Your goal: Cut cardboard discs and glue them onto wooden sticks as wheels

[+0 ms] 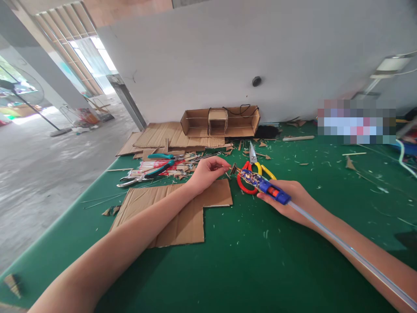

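My right hand (pixel 289 200) is wrapped round a blue hot glue gun (pixel 273 191), with a long clear glue stick (pixel 339 238) trailing from its back end over my forearm. The gun's front is smeared and points left. Close to its tip, the fingers of my left hand (pixel 210 171) are pinched together on something small and thin that I cannot make out. Scissors (pixel 253 153) with red and yellow handles lie partly under the gun. Below my left wrist lies a cut piece of cardboard (pixel 182 221) with a notched corner.
Pliers (pixel 160 169) with teal-black handles lie left of my left hand, among sticks and packaging. Behind stands an open cardboard box form (pixel 239 124) with a black cord, beside flat cardboard sheets (pixel 156 135). Scraps litter the green tabletop (pixel 247 269). A grey wall (pixel 211 56) rises behind.
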